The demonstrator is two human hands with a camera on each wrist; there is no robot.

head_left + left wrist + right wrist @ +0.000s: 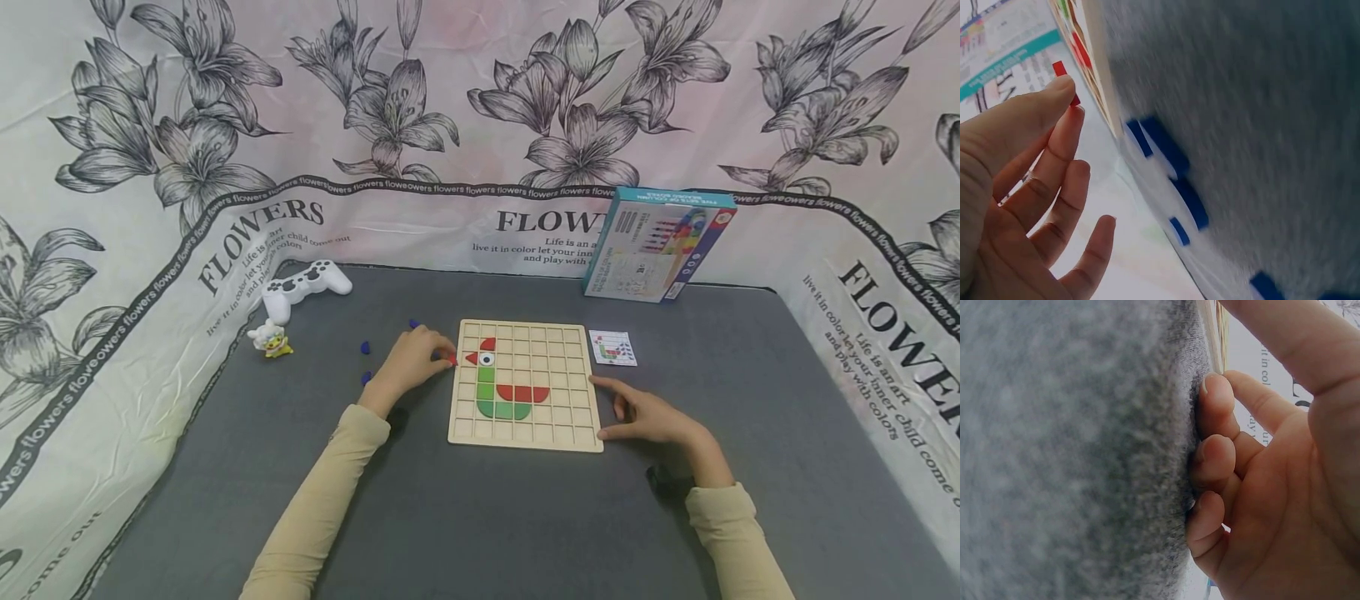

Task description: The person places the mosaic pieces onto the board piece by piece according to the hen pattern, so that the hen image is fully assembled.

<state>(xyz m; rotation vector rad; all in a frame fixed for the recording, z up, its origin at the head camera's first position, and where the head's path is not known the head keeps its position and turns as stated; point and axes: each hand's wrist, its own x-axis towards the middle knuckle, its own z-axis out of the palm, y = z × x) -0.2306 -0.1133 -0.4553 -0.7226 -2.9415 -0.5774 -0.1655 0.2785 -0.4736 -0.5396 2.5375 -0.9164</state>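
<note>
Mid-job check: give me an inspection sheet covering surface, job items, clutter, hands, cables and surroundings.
Surface: dark grey tabletop.
Job items: wooden grid board bearing red pieces, green pieces and an eye piece; printed card to its right; loose blue pieces to its left.
Clutter: white game controller and small figurine, far left.
Left hand: pinches a red piece by the board's left edge.
Right hand: thumb and index finger at the board's right edge.
Cables: nothing seen.
Surroundings: flower-print cloth behind; printed box at the table's back.
</note>
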